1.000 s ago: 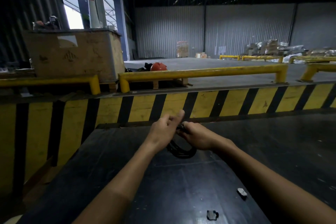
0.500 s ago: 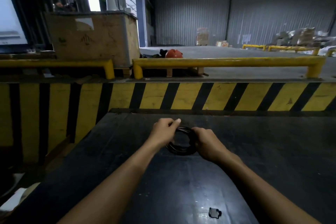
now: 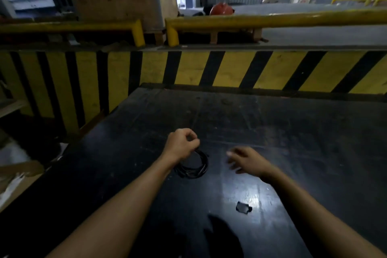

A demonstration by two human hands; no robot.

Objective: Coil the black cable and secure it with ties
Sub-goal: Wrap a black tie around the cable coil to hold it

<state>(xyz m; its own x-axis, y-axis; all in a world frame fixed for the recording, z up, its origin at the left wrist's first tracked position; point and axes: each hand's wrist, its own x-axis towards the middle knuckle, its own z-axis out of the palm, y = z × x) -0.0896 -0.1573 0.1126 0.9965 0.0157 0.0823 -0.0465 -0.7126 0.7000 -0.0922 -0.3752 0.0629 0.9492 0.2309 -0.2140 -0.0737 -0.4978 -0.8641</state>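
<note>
The black cable (image 3: 198,168) is wound into a small round coil, lying on or just above the black table (image 3: 293,132). My left hand (image 3: 181,145) is closed on the coil's upper left part. To the right of the coil, my right hand (image 3: 247,161) hovers a little apart with its fingers spread and nothing in it; it is blurred. I cannot make out any tie on the coil.
A small dark flat piece (image 3: 243,207) lies on the table near me, beside a bright glare spot. A yellow and black striped wall (image 3: 230,69) rises behind the table. The table's left edge drops off to clutter (image 3: 25,165) below.
My right hand has let go of the coil and moved off to the right, fingers opening. The left hand keeps the coil. My view has tilted down and nearer the table.
</note>
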